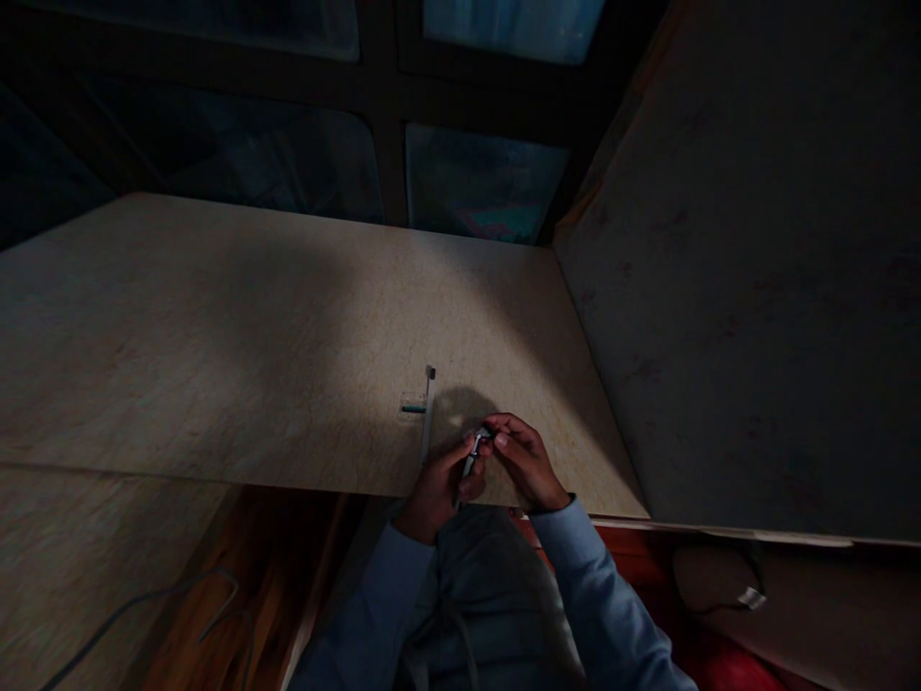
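In the head view, my left hand [436,488] is closed around a slim, light-coloured handle [469,464], which slants up toward the right. My right hand [523,455] pinches at its upper end, where there is a small dark and shiny part. Fingers hide much of that end, and the dim light keeps its kind unclear. Just left of my hands, a white toothbrush [430,413] with a dark head lies lengthwise on the table. Beside it sits a small clear plastic piece [412,396] with a green strip [413,410].
The pale marbled tabletop [288,384] reaches back to a dark-framed window [392,163]. A patterned wall panel [748,288] rises on the right. A thin cable [151,595] runs at lower left, near a wooden surface [245,566]. Red cloth [726,667] shows at lower right.
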A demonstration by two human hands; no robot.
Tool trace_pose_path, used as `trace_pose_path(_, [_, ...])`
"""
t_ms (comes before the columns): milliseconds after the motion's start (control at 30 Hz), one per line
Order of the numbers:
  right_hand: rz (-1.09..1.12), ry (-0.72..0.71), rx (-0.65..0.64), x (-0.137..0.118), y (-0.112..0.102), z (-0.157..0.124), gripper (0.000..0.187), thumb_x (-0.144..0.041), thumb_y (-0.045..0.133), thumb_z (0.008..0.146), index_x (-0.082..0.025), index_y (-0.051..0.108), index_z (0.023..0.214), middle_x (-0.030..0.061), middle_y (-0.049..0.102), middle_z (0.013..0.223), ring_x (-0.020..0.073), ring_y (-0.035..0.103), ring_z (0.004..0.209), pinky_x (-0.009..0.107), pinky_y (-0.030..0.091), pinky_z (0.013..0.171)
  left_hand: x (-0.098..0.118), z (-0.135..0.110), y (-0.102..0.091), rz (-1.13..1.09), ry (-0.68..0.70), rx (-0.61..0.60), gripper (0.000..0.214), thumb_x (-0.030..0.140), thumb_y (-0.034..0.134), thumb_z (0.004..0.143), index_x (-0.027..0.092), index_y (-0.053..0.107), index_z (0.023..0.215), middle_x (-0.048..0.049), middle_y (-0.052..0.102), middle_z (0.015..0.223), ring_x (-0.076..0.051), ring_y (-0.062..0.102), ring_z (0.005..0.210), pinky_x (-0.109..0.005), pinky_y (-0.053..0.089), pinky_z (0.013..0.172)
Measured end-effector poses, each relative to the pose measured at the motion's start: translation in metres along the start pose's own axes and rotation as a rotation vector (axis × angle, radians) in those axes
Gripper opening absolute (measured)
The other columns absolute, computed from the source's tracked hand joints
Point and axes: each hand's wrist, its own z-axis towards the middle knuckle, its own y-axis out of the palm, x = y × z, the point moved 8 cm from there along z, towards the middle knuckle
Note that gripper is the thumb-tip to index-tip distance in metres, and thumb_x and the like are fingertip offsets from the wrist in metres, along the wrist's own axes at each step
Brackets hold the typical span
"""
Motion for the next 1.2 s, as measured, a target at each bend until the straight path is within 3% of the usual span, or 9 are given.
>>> trace_pose_path(233, [0.021, 0.001, 0.019, -0.001, -0.002, -0.001, 0.025, -0.032, 0.068, 0.085, -0.021, 0.069, 0.108, 0.0045, 0.064, 0.091, 0.0114, 0.059, 0.079, 0.023, 0.045, 0.076, 0.005, -0.004, 0.001, 0.051, 0.049, 0.100, 0.057, 0.048, 0.085, 0.055, 0.007, 0.055, 0.081, 0.0010, 0.050, 0.056, -0.004, 0.032, 0.035, -0.019, 0.021, 0.036])
trace_pose_path(600, [0.034, -0.010, 0.022, -0.003, 0.001, 0.000, 0.026, -0.033, 0.070, 0.083, -0.022, 0.071, 0.106, 0.0041, 0.064, 0.091, 0.0109, 0.058, 0.078, 0.022, 0.044, 0.073, 0.003, -0.003, -0.003, 0.067, 0.083, 0.096, 0.052, 0.047, 0.081, 0.062, 0.006, 0.055, 0.081, 0.0014, 0.048, 0.056, -0.003, 0.031, 0.035, -0.018, 0.020, 0.036])
trace_pose_path(767, [0.023, -0.024, 0.020, -0.003, 0.000, 0.000, 0.027, -0.033, 0.071, 0.082, -0.022, 0.071, 0.107, 0.0044, 0.064, 0.094, 0.0113, 0.059, 0.078, 0.022, 0.046, 0.072, 0.003, -0.003, -0.004, 0.063, 0.071, 0.121, 0.057, 0.048, 0.084, 0.057, 0.006, 0.055, 0.080, 0.0009, 0.049, 0.056, -0.002, 0.031, 0.035, -0.018, 0.018, 0.036])
trace_pose_path(1000, [0.020, -0.011, 0.028, -0.002, -0.001, 0.000, 0.031, -0.035, 0.074, 0.078, -0.018, 0.070, 0.104, 0.0054, 0.063, 0.088, 0.0122, 0.057, 0.072, 0.023, 0.045, 0.069, 0.001, -0.003, -0.008, 0.102, 0.078, 0.084, 0.051, 0.048, 0.079, 0.065, 0.006, 0.056, 0.083, 0.0019, 0.046, 0.054, -0.002, 0.030, 0.036, -0.018, 0.016, 0.037])
trace_pose_path(1200, [0.042, 0.000, 0.034, -0.002, -0.001, 0.001, 0.031, -0.034, 0.075, 0.076, -0.018, 0.070, 0.101, 0.0053, 0.063, 0.086, 0.0121, 0.058, 0.071, 0.023, 0.046, 0.067, 0.005, -0.003, -0.006, 0.137, 0.102, 0.117, 0.055, 0.051, 0.081, 0.061, 0.006, 0.056, 0.080, 0.0012, 0.047, 0.055, -0.002, 0.030, 0.035, -0.019, 0.016, 0.038])
